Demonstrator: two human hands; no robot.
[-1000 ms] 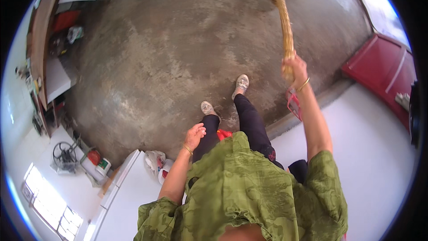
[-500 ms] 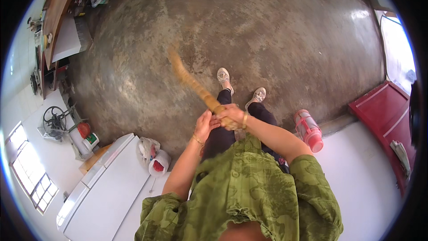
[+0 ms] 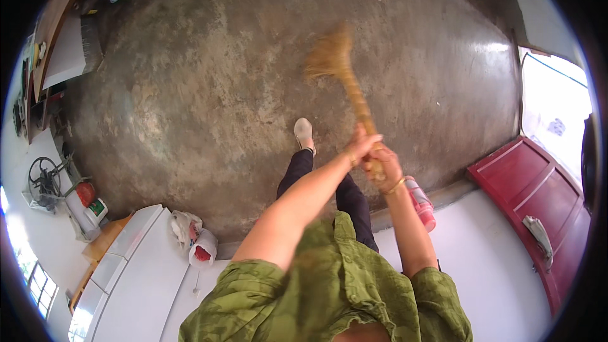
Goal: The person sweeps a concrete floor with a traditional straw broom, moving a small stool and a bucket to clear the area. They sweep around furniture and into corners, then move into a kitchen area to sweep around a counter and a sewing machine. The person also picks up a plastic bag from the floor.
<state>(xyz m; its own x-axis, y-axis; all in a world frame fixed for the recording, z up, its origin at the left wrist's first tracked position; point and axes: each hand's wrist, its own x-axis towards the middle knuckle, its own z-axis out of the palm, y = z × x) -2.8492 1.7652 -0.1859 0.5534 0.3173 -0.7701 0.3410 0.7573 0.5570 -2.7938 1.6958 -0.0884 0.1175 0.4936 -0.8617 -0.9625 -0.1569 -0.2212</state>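
A straw hand broom (image 3: 356,96) slants out in front of me, its fan-shaped bristle head (image 3: 330,54) blurred by motion over the concrete floor (image 3: 221,101). My left hand (image 3: 361,144) grips the lower part of the bound handle. Just below it my right hand (image 3: 386,170) wraps round the butt end, which pokes out at the palm. Whether the bristles touch the floor I cannot tell. My left shoe (image 3: 303,128) shows on the floor short of the broom; my right foot is hidden behind my arms and hands.
Close by my right forearm stands a pink thermos flask (image 3: 421,202) at the wall. A red door panel (image 3: 525,190) is at the right. To the left are a white refrigerator (image 3: 136,272), plastic bags (image 3: 185,228), a hand-wheel machine (image 3: 47,180) and wooden furniture (image 3: 60,22).
The broom has swung from left to right with both my hands, and its bristle head now shows. My view has shifted to the right as well.
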